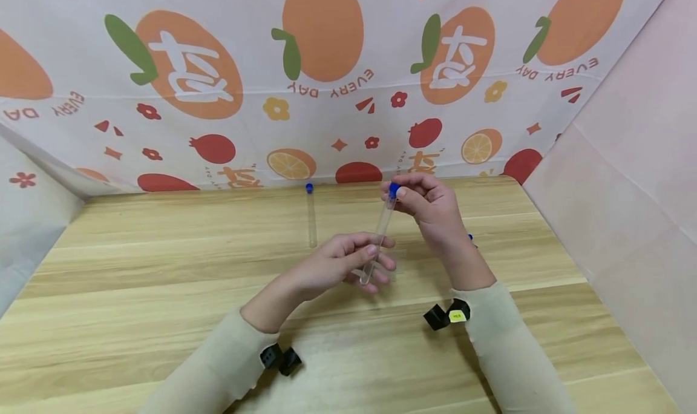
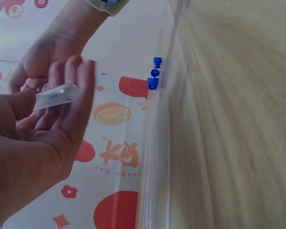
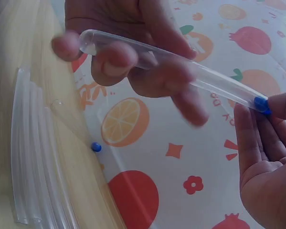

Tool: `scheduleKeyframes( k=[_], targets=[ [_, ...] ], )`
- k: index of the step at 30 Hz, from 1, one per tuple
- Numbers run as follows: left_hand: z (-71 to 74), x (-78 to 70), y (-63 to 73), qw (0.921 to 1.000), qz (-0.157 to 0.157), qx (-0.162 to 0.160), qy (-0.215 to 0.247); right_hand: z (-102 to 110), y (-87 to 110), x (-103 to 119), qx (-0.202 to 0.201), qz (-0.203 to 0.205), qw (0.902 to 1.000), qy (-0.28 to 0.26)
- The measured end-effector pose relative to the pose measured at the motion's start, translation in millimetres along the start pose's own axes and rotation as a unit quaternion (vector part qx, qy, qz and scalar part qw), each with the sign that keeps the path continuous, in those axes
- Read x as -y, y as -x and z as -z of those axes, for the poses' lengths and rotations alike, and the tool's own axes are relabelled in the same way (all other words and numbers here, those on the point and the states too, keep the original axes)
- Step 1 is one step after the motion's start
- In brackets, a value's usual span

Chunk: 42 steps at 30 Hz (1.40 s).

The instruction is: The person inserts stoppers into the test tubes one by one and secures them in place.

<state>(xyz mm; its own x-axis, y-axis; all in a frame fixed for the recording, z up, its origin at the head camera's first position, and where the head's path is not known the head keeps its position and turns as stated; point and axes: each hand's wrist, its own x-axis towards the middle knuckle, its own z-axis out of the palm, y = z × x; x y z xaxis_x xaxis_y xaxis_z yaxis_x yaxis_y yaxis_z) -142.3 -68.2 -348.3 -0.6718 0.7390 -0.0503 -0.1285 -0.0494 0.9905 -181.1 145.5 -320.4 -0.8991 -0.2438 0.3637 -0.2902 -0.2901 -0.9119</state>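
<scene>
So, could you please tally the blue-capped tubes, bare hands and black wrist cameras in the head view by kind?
Blue-capped tubes: 2 (held tube, lying tube)
Bare hands: 2 (left hand, right hand)
Black wrist cameras: 2 (left camera, right camera)
Total: 6

The held tube (image 1: 384,223) was clear, smooth and glossy, either glass or plastic, with bright streaks of light along its wall. Its blue cap (image 1: 393,189) looked like moulded plastic. Farther left, a second tube (image 1: 312,220) had the same see-through look. The bench (image 1: 163,293) showed pale wood grain under a smooth, faintly glossy finish. At the far side hung a printed cloth (image 1: 348,117), matt and lightly creased. The sleeves (image 1: 517,353) were matt fabric; the wrist cameras (image 1: 435,317) looked like hard plastic.
</scene>
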Motion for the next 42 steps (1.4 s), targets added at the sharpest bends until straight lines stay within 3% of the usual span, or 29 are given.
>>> scheduleKeyframes(
  k=[2, 9, 14, 17, 23, 31, 38, 42],
  targets=[
    [-1.4, 0.5, -0.5, 1.0000, -0.005, -0.005, -0.006, 0.7, -0.2, 0.1, 0.003, 0.011, 0.9999, 0.001],
    [-10.1, -1.9, -0.9, 0.9959, -0.011, -0.081, -0.038, -2.0, -0.9, -3.5, -0.013, 0.048, 0.9962, 0.071],
    [-10.8, -3.1, -0.2, 0.9944, -0.014, -0.094, -0.047, -4.0, -1.0, -3.7, -0.014, 0.056, 0.9902, 0.127],
    [-10.2, -3.9, 0.2, 0.9944, -0.014, -0.095, -0.046, -2.4, -2.6, -3.8, -0.010, 0.046, 0.9921, 0.116],
    [-10.8, -2.4, -1.1, 0.9935, -0.021, -0.099, -0.052, 0.5, -3.5, -4.6, -0.006, 0.022, 0.9987, 0.046],
    [-13.6, -1.7, -2.3, 0.9960, -0.029, -0.076, -0.036, -1.1, -3.7, -9.9, -0.011, 0.049, 0.9986, -0.012],
    [-4.8, 2.2, -2.0, 0.9996, -0.004, 0.016, 0.023, 2.1, -4.4, -12.0, -0.018, 0.051, 0.9976, -0.043],
    [-4.2, 3.1, -2.0, 0.9990, -0.008, 0.037, 0.022, 1.3, -4.0, -12.3, -0.018, 0.049, 0.9971, -0.056]
  ],
)
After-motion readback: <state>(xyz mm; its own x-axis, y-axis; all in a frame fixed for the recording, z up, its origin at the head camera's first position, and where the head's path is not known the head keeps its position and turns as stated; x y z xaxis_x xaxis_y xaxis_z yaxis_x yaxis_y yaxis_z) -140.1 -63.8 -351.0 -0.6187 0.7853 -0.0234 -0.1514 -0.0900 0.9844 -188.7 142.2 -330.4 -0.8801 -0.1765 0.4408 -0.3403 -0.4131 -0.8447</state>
